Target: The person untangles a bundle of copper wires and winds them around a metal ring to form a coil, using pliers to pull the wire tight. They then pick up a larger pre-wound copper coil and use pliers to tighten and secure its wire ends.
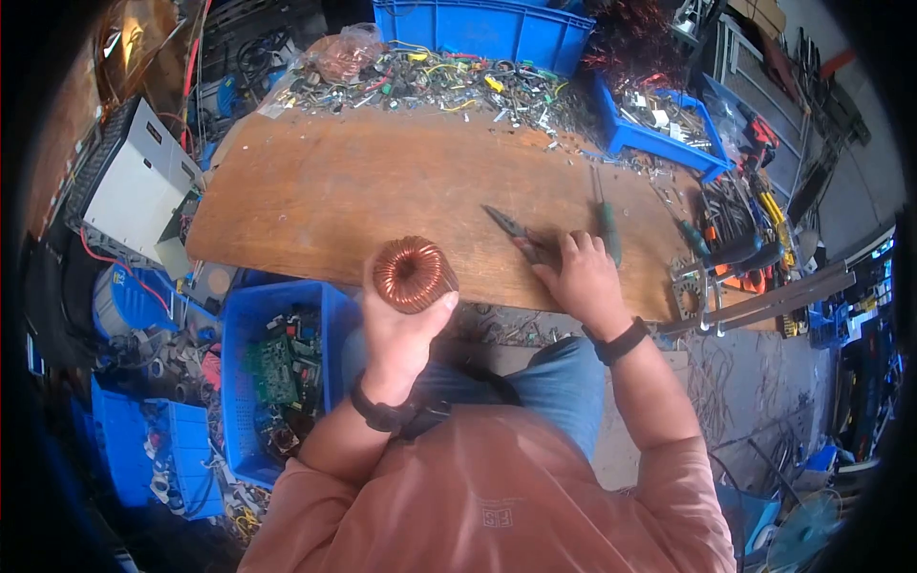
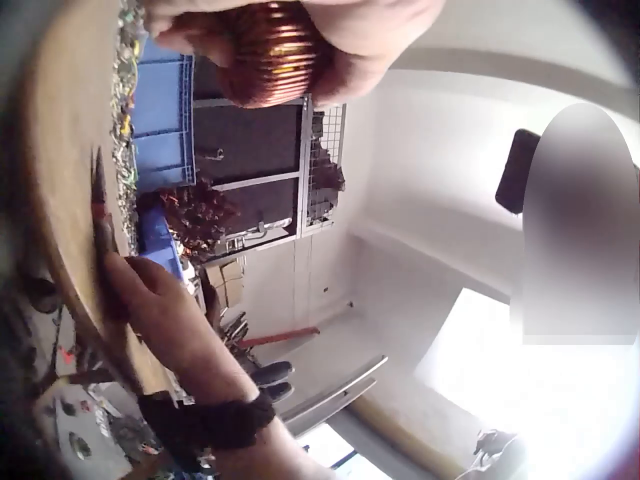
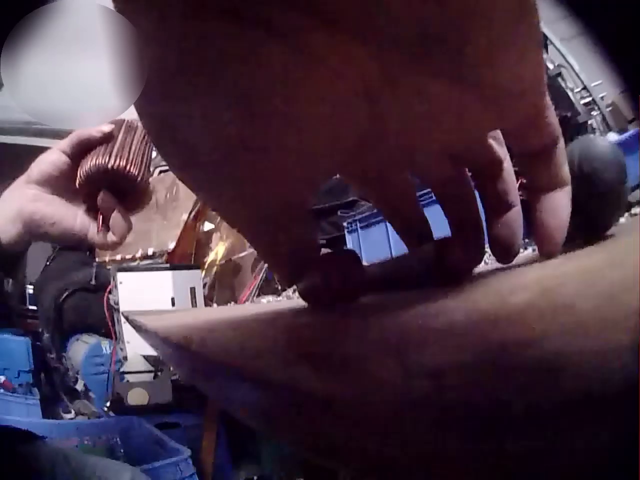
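A toroidal coil (image 1: 416, 277) wound with thick copper wire is held up by my left hand (image 1: 396, 339), over the near edge of the wooden bench. Its fingers and thumb wrap the coil's sides, and the centre hole faces up. On the bench, my right hand (image 1: 589, 286) has its thumb and bent fingers around the handles of a pair of pliers (image 1: 511, 227). The long-nose jaws of the pliers point away to the left. Just beyond those fingers lies a screwdriver (image 1: 609, 231) with a green handle. In the right wrist view the palm hides much of the pliers' handles.
Loose small metal and wire scraps (image 1: 458, 86) are heaped along the bench's (image 1: 315, 181) back. Behind them stands a blue crate (image 1: 487, 36); a blue tray (image 1: 659, 134) of parts is back right. Tools (image 1: 740, 224) crowd the right end. A blue bin (image 1: 234, 382) holds circuit boards, lower left.
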The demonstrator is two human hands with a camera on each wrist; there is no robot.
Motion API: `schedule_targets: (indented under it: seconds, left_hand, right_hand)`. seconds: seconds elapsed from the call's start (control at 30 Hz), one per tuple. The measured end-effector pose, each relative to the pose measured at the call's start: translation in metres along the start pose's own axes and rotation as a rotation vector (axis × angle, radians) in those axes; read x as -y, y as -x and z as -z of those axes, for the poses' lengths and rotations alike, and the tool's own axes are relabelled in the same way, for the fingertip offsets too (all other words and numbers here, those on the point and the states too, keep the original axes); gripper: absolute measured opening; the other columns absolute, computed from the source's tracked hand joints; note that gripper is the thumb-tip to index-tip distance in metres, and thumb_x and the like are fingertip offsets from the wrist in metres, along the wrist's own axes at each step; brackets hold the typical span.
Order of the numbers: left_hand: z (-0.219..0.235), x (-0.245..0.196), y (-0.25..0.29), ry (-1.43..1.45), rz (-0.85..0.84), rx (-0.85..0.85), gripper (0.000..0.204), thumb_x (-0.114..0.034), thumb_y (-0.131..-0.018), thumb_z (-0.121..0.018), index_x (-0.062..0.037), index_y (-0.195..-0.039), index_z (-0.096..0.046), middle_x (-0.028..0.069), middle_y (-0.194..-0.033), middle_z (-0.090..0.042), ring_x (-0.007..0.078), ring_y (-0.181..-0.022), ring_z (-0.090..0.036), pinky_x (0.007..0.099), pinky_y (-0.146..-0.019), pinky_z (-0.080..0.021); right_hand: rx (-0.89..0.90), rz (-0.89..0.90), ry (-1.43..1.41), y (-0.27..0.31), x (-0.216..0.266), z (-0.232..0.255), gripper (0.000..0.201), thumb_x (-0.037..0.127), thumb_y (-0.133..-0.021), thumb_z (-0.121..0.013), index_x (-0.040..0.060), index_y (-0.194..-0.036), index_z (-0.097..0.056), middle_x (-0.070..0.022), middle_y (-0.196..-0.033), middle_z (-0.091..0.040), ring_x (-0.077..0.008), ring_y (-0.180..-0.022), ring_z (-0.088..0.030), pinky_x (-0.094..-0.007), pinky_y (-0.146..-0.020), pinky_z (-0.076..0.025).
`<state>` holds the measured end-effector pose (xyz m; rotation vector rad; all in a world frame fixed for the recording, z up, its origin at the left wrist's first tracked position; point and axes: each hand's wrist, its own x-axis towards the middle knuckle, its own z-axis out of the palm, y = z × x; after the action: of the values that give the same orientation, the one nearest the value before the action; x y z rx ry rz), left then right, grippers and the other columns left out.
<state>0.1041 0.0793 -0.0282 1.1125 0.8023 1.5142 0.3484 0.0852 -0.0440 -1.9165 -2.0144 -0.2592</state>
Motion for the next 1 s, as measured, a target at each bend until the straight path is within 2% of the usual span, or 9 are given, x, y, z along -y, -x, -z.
schedule_targets:
  seconds: [0.3,0.4,0.5,0.6,0.63,0.67,0.8,0.83,1.0]
  left_hand:
    - [-0.002,-0.002,0.003,-0.376,-0.237,-0.076,0.072,0.006,-0.066,-0.077,-0.0010,-0.126,-0.039,0.0093,-0.109,-0.055,0.0171,-0.101,-0.056,0.0311,-0.089,-0.048]
    - [0.000,-0.003,0.004,-0.459,-0.302,-0.072,0.073,0.006,-0.065,-0.077,-0.0010,-0.127,-0.039,0.0093,-0.110,-0.055,0.0171,-0.101,-0.056,0.0310,-0.089,-0.048]
    - [-0.001,-0.004,0.003,-0.515,-0.358,-0.074,0.074,0.005,-0.063,-0.078,-0.0009,-0.126,-0.040,0.0099,-0.109,-0.055,0.0176,-0.100,-0.056,0.0313,-0.089,-0.048]
    - [0.001,-0.001,0.000,-0.521,-0.383,-0.077,0.074,0.004,-0.062,-0.079,-0.0009,-0.125,-0.040,0.0103,-0.109,-0.055,0.0182,-0.100,-0.056,0.0315,-0.088,-0.048]
    - [0.003,0.000,0.000,-0.518,-0.387,-0.080,0.074,0.004,-0.062,-0.079,-0.0009,-0.125,-0.041,0.0104,-0.109,-0.055,0.0184,-0.100,-0.056,0.0316,-0.088,-0.048]
    - [0.003,0.001,-0.001,-0.536,-0.397,-0.085,0.074,0.004,-0.062,-0.079,-0.0009,-0.125,-0.041,0.0105,-0.109,-0.055,0.0186,-0.100,-0.056,0.0317,-0.088,-0.048]
    - [0.004,0.005,-0.001,-0.623,-0.430,-0.092,0.074,0.003,-0.062,-0.079,-0.0009,-0.125,-0.041,0.0110,-0.110,-0.055,0.0190,-0.099,-0.057,0.0320,-0.088,-0.048]
    - [0.003,0.006,-0.002,-0.645,-0.444,-0.089,0.074,0.003,-0.062,-0.080,-0.0009,-0.125,-0.041,0.0111,-0.110,-0.055,0.0191,-0.099,-0.057,0.0321,-0.088,-0.048]
    - [0.011,0.012,-0.001,-0.694,-0.575,-0.021,0.074,0.001,-0.061,-0.079,-0.0011,-0.124,-0.041,0.0122,-0.113,-0.053,0.0200,-0.098,-0.057,0.0333,-0.088,-0.047]
  right_hand:
    - [0.152,0.059,0.148,-0.007,0.012,-0.004,0.032,0.031,-0.085,-0.058,0.0031,-0.101,-0.061,-0.0156,-0.101,-0.059,-0.0301,-0.098,-0.058,-0.0437,-0.076,-0.050]
    - [0.122,0.038,0.154,-0.009,0.011,-0.013,0.034,0.028,-0.081,-0.063,0.0020,-0.102,-0.059,-0.0171,-0.093,-0.060,-0.0341,-0.086,-0.060,-0.0435,-0.072,-0.051]
    - [0.190,-0.132,-0.146,-0.017,0.008,0.005,0.040,0.036,-0.087,-0.058,0.0009,-0.106,-0.061,-0.0110,-0.081,-0.062,-0.0243,-0.074,-0.063,-0.0352,-0.063,-0.052]
    - [0.566,-0.390,-1.094,-0.013,0.006,0.065,0.055,0.049,-0.085,-0.062,-0.0014,-0.108,-0.060,-0.0035,-0.070,-0.057,-0.0143,-0.057,-0.057,-0.0254,-0.050,-0.048]
    - [0.571,-0.366,-1.213,0.001,0.000,0.059,0.066,0.056,-0.081,-0.065,-0.0009,-0.113,-0.058,0.0000,-0.070,-0.053,-0.0077,-0.056,-0.052,-0.0197,-0.046,-0.043]
    - [0.619,-0.393,-1.307,0.012,0.007,0.073,0.058,0.049,-0.084,-0.065,0.0008,-0.116,-0.056,-0.0016,-0.070,-0.055,-0.0092,-0.054,-0.052,-0.0211,-0.047,-0.044]
    - [0.944,-0.340,-1.424,0.045,0.023,0.085,0.038,0.026,-0.091,-0.059,0.0004,-0.117,-0.050,-0.0028,-0.071,-0.055,-0.0107,-0.061,-0.056,-0.0217,-0.046,-0.044]
    - [1.063,-0.386,-1.427,0.041,0.031,0.096,0.033,0.018,-0.089,-0.055,-0.0008,-0.116,-0.050,-0.0063,-0.084,-0.056,-0.0122,-0.070,-0.059,-0.0227,-0.049,-0.047]
    - [1.133,-0.216,-1.407,0.051,0.038,0.080,0.048,0.007,-0.085,-0.048,-0.0029,-0.132,-0.040,-0.0098,-0.104,-0.051,-0.0152,-0.088,-0.057,-0.0261,-0.064,-0.052]
